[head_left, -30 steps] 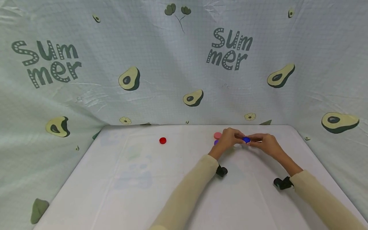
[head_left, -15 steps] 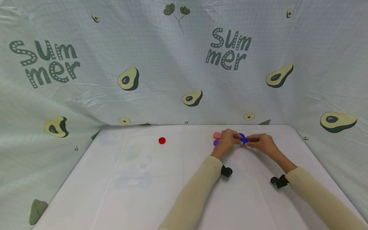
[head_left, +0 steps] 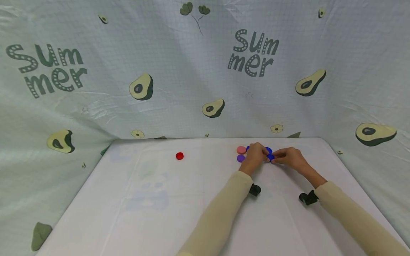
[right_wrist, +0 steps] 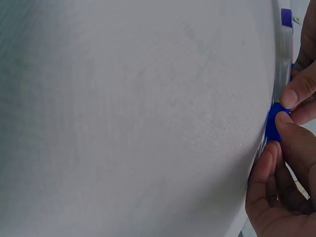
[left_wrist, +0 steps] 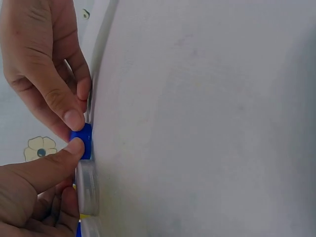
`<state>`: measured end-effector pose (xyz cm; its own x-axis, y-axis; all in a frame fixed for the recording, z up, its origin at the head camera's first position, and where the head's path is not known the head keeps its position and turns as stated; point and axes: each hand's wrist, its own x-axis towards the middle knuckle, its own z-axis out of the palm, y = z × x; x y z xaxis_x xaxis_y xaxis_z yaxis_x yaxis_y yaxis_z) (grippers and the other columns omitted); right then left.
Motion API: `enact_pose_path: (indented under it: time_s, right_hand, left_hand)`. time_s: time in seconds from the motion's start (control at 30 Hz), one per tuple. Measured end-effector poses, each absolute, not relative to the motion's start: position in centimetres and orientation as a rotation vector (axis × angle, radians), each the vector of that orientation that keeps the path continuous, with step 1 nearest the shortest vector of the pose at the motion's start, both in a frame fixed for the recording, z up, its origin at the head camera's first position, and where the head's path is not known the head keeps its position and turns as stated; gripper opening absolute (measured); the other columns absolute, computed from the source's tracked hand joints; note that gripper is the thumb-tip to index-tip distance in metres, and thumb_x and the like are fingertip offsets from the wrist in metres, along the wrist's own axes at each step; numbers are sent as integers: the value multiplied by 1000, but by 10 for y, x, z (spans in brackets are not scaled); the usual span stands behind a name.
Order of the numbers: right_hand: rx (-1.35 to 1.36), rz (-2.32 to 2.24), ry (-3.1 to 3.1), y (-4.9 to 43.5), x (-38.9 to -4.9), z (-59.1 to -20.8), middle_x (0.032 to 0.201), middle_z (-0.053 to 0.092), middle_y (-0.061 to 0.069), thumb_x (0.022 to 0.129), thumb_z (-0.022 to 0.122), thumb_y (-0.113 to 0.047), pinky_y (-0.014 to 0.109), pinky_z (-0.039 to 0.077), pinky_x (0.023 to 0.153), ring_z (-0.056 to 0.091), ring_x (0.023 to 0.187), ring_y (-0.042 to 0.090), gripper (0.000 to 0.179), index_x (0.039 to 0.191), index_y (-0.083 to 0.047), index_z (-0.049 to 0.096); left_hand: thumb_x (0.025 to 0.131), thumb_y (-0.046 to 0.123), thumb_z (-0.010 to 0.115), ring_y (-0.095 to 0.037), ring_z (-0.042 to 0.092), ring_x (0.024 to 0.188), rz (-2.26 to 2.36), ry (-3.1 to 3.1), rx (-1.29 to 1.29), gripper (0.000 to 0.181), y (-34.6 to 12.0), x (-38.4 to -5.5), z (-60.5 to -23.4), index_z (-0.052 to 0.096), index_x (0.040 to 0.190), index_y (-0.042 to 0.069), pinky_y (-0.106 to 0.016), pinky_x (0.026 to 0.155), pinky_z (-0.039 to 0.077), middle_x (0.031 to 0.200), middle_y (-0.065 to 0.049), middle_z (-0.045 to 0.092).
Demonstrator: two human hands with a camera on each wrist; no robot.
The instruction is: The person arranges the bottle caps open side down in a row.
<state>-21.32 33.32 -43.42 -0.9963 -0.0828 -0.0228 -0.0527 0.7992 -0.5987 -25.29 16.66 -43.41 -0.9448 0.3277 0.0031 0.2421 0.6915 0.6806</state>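
At the far right part of the white table, both hands meet at a small round blue cap [head_left: 271, 157]. My left hand [head_left: 254, 156] touches its left side, with thumb and fingers pinching it. From the other side my right hand [head_left: 290, 157] pinches the same cap between thumb and fingers. In the left wrist view a clear ridged cap [left_wrist: 88, 187] stands right beside the blue one, below the left thumb. A second blue cap [head_left: 268, 150] lies just behind. In the right wrist view both thumbs lie on the blue cap [right_wrist: 274, 123].
Left of the left hand lie a pink cap [head_left: 241, 150] and a purple cap [head_left: 241, 158], with another blue piece [head_left: 247, 148] partly hidden by the hand. A red cap [head_left: 179, 156] lies apart, farther left. A patterned cloth [head_left: 179, 71] hangs behind the table [head_left: 153, 213].
Both hands have moved slightly left and nearer with the blue cap, bringing it in front of the second blue cap, which has come into view. The left forearm has swung to the right.
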Motion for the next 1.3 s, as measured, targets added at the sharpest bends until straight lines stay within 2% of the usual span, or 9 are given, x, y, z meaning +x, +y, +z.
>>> enact_pose_path:
  time_s: [0.13, 0.23, 0.4, 0.53, 0.63, 0.73, 0.9, 1.07, 1.3]
  right_hand:
    - [-111, -992, 2921, 334, -215, -433, 106, 76, 18, 91, 78, -19, 26, 53, 71, 69, 95, 28, 37, 119, 4, 72]
    - [-94, -993, 2906, 334, -216, -434, 106, 75, 18, 91, 79, -20, 27, 53, 71, 68, 93, 25, 39, 119, 5, 71]
    - [-133, -956, 2928, 336, -215, -435, 102, 76, 16, 90, 79, -19, 30, 55, 73, 69, 91, 23, 38, 118, 6, 72]
    - [-250, -868, 3027, 335, -210, -430, 96, 75, 14, 91, 78, -12, 35, 58, 73, 69, 86, 25, 28, 113, 5, 73]
    - [-316, -870, 3059, 326, -206, -421, 100, 75, 15, 92, 75, -10, 40, 60, 77, 70, 91, 30, 26, 113, 4, 72]
    - [-374, -924, 3030, 308, -205, -414, 108, 74, 18, 94, 74, -10, 44, 61, 83, 71, 100, 35, 30, 120, 4, 70]
    - [-504, -982, 2944, 266, -206, -413, 117, 73, 16, 96, 71, -11, 43, 59, 90, 70, 107, 32, 38, 131, 2, 64]
    - [-639, -1087, 2847, 226, -212, -417, 117, 73, 14, 96, 71, -10, 40, 58, 91, 70, 109, 29, 41, 134, 2, 63]
    - [-798, -1119, 2775, 174, -230, -420, 118, 74, 10, 96, 72, -14, 35, 58, 93, 71, 108, 24, 39, 133, -1, 66]
  left_hand:
    - [81, 14, 87, -6, 67, 87, 1053, 2784, 453, 19, 169, -254, -432, 83, 99, 10, -18, 81, 55, 96, 1, 77]
    - [82, 14, 86, -6, 65, 84, 1089, 2777, 472, 18, 168, -254, -434, 82, 99, 9, -17, 77, 54, 96, 1, 77]
    - [85, 11, 83, -6, 61, 80, 1233, 2693, 618, 18, 154, -253, -436, 80, 101, 5, -14, 72, 51, 94, -1, 75]
    - [89, 10, 79, -8, 63, 86, 1308, 2596, 744, 21, 128, -252, -429, 77, 109, 3, -14, 74, 52, 101, -4, 74]
    - [92, 13, 77, -10, 65, 91, 1320, 2574, 775, 25, 102, -251, -421, 75, 115, 4, -15, 76, 54, 105, -4, 73]
    - [94, 14, 74, -14, 66, 97, 1343, 2554, 795, 25, 71, -251, -414, 74, 118, 4, -19, 80, 56, 109, -4, 73]
    - [96, 10, 72, -25, 68, 108, 1362, 2532, 844, 25, 5, -241, -408, 72, 120, 3, -31, 88, 59, 118, -13, 72]
    - [95, 11, 72, -28, 70, 106, 1340, 2597, 851, 23, -59, -229, -405, 73, 117, 4, -36, 88, 59, 119, -15, 72]
    - [95, 9, 72, -28, 71, 101, 1285, 2769, 773, 20, -130, -227, -401, 75, 114, 4, -39, 83, 60, 115, -12, 74]
